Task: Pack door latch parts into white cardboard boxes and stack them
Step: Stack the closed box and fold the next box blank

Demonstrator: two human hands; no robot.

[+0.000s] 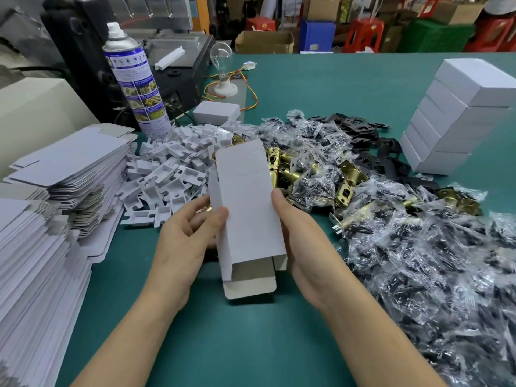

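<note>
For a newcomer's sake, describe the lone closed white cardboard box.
Find the tall blue-and-white spray can on the green table's far left. Right of it, behind the white plastic inserts, lies a small closed white cardboard box, alone, unlike the stack far right.

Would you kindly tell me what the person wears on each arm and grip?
Nothing shows: the left grip and right grip are ungloved hands with no rings visible, and both forearms are bare to the frame's edge, with no sleeve, watch or bracelet in view.
</note>
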